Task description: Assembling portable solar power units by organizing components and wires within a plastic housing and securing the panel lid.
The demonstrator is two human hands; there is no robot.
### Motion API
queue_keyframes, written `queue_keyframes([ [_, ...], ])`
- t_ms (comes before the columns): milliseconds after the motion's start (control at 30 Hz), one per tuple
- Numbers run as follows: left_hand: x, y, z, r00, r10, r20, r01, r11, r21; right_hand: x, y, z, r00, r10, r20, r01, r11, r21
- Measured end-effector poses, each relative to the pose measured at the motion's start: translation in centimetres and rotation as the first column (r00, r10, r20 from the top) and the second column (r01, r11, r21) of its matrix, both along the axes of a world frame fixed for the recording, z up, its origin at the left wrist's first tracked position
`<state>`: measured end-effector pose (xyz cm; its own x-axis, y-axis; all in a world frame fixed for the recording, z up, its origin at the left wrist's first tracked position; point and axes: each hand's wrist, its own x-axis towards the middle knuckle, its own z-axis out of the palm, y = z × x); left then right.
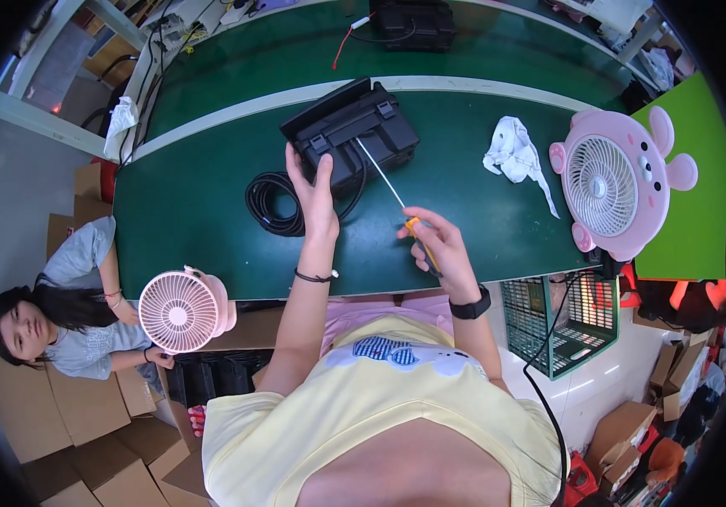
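A black plastic box (pixel 384 127) with latches and a raised lid sits tilted on the green table. My left hand (pixel 316 193) grips its near left side, thumb upright against the front. In my right hand (pixel 439 249) is a screwdriver (pixel 388 182) with a yellow and black handle. Its long shaft points up and left, and the tip meets the box's front beside the cable. A coil of black cable (pixel 271 203) lies left of my left wrist, and a strand of it runs up to the box. Whatever the tip touches is too small to make out.
A pink animal-shaped fan (pixel 603 182) and a crumpled white cloth (pixel 512 152) lie on the right. A small pink fan (pixel 179 311) stands at the near left corner, beside a seated person (pixel 76 296). Another black box (pixel 413 25) is at the back. A green crate (pixel 561 325) stands below.
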<state>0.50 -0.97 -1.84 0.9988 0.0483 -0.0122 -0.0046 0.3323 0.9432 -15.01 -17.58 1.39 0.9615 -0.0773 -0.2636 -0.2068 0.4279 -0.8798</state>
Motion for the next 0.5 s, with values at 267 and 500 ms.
queue_keyframes([
  [267, -0.3, -0.3, 0.6, 0.999, 0.024, -0.027, -0.025, 0.999, -0.047, -1.4, 1.1, 3.4, 0.993, 0.017, 0.119, 0.067, 0.745, -0.664],
  [500, -0.2, -0.4, 0.4, 1.0, 0.021, -0.009, -0.021, 0.999, -0.036, -0.5, 2.0, 3.4, 0.948, 0.123, 0.293, 0.225, 0.393, -0.892],
])
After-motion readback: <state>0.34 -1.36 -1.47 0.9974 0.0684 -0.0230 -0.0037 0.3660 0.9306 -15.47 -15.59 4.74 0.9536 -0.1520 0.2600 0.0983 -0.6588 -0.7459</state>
